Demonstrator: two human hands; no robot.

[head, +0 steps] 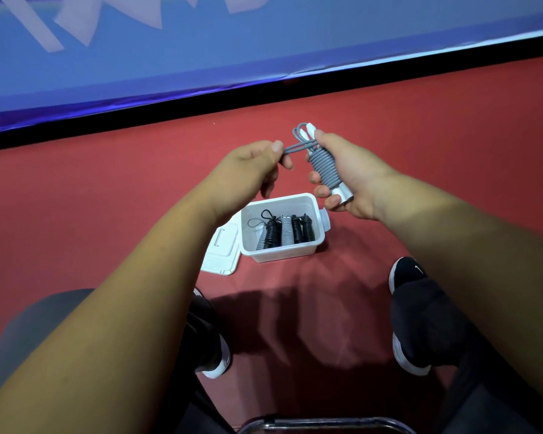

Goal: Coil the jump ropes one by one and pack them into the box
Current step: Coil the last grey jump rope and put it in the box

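1. The right hand is above the box and slightly to its right. Its fingers are curled round a grey jump rope whose cord is wound in tight turns about its white handles. One handle end pokes out below the fist, another above it.
2. The left hand, above the box and to its left, pinches the spare loop of cord between thumb and forefinger. The loop runs taut from the top of the bundle to that pinch.
3. By my reading, the winding is done and the step in hand is securing the tail so the coil holds.
4. The box stands open on the red floor, directly below both hands. Several coiled ropes, black and grey, stand side by side inside, with free space at the box's left end.
5. The lid lies flat on the floor against the box's left side.
6. The next move probably calls for tucking or cinching the loop while the right hand keeps its squeeze, so the turns do not spring loose. The bundle then goes down into the free space, upright like the others.
7. No loose rope shows round the box, so this may be the last.
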